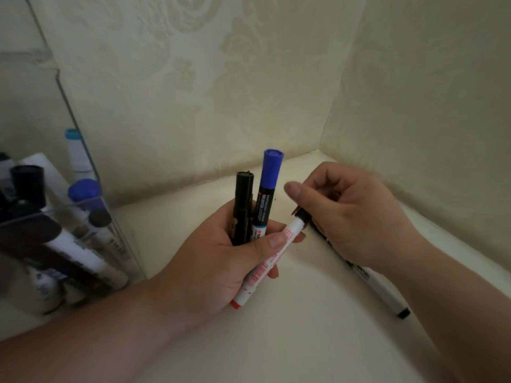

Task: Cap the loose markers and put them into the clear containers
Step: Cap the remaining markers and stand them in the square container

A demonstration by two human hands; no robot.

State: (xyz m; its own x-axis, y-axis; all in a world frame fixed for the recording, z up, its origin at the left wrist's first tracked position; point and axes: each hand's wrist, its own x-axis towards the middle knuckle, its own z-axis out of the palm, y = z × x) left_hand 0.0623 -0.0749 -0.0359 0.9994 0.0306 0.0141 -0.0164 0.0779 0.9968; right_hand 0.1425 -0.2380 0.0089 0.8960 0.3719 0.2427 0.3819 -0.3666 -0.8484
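My left hand [221, 252] grips three markers upright in a bundle: a black marker [242, 205], a blue-capped marker [269, 183] and a white marker with red print [265, 266] that leans to the right. A black cap [302, 216] sits at the tip of the white marker. My right hand [351, 214] holds this cap with curled fingers, the thumb raised above it. Another thin marker [367, 277], white with a black end, lies on the table under my right hand. At the left stands a clear container [116, 244] holding several capped markers [80, 258].
The cream table [304, 327] ends in a corner formed by two patterned walls [193, 92] behind and to the right. A second clear compartment [41, 64] rises at the far left. Both my forearms reach in from the bottom edge.
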